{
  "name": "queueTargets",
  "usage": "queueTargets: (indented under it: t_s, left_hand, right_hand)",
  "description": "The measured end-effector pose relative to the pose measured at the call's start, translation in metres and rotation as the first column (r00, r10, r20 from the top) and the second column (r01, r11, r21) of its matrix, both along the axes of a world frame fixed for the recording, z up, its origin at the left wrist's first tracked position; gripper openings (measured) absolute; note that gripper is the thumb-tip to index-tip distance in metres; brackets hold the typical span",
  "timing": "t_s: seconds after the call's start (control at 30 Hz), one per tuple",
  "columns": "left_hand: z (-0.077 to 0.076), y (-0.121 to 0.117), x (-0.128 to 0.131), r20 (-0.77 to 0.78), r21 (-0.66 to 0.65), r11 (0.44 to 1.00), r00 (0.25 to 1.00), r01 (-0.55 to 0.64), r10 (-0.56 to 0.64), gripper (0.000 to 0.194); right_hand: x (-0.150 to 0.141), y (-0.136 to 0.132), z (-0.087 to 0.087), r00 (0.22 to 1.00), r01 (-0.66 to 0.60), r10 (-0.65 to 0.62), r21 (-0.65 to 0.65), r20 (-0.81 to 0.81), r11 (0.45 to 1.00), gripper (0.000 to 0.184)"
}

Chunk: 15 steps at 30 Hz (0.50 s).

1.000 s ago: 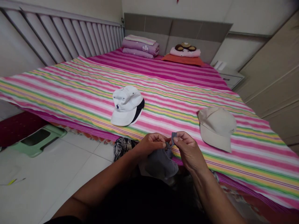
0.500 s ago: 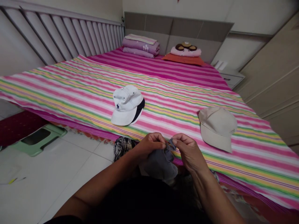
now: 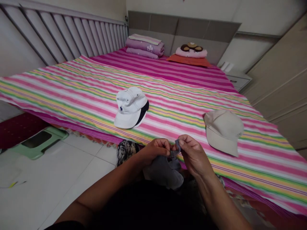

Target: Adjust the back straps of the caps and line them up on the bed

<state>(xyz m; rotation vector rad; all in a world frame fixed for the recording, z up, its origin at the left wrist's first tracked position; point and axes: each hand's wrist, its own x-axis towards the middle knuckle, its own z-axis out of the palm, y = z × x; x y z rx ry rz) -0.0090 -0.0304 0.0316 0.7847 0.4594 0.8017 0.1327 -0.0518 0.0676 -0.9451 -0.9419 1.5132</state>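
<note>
A grey cap (image 3: pixel 165 171) hangs low in front of me, just off the near edge of the bed. My left hand (image 3: pixel 154 150) pinches the cap's back by its small buckle. My right hand (image 3: pixel 193 153) pinches the grey strap (image 3: pixel 177 144) that sticks up out of that buckle. Both hands are closed and almost touch each other. On the striped sheet (image 3: pixel 72 86) beyond them lies a white cap with a dark inner brim (image 3: pixel 130 107), and to the right a beige cap (image 3: pixel 223 131).
Folded purple bedding (image 3: pixel 145 46) and an orange pillow with a plush cushion (image 3: pixel 189 56) lie at the headboard. A slatted rail (image 3: pixel 59 35) runs along the far left side. A green stool (image 3: pixel 39 142) stands on the tiled floor, left. A nightstand (image 3: pixel 236 80) and wardrobe stand right.
The strap end dipped down between my fingers half a second ago and now stands up again. The grey cap shifted slightly lower. The caps on the bed have not moved.
</note>
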Motion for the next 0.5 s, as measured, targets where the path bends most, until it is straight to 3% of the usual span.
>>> queueTargets:
  t_s: [0.13,0.23,0.33,0.5]
  left_hand:
    - [0.0,0.0001,-0.001,-0.004,-0.016,0.999,0.999,-0.032,0.032,0.013]
    - [-0.0018,0.0011,-0.0022,-0.035,-0.011,0.999,0.998,-0.053,0.052,0.013]
    - [-0.0037,0.0016,-0.0029,-0.073,0.011,0.998,0.996,-0.054,0.055,0.014]
    - [-0.0043,0.0012,-0.002,-0.108,0.021,0.997,0.991,-0.073,0.075,0.017]
  right_hand:
    - [0.0008,0.001,-0.0034,0.998,0.051,-0.051,0.002,0.039,0.999,0.013]
    - [0.0039,0.0008,-0.0064,0.973,0.125,-0.134,0.058,0.189,0.99,0.009]
    - [0.0069,-0.0008,-0.0069,0.95,0.099,-0.111,0.055,0.291,0.994,0.008]
    - [0.0081,-0.0006,-0.007,0.961,0.109,-0.116,0.041,0.251,0.993,0.008]
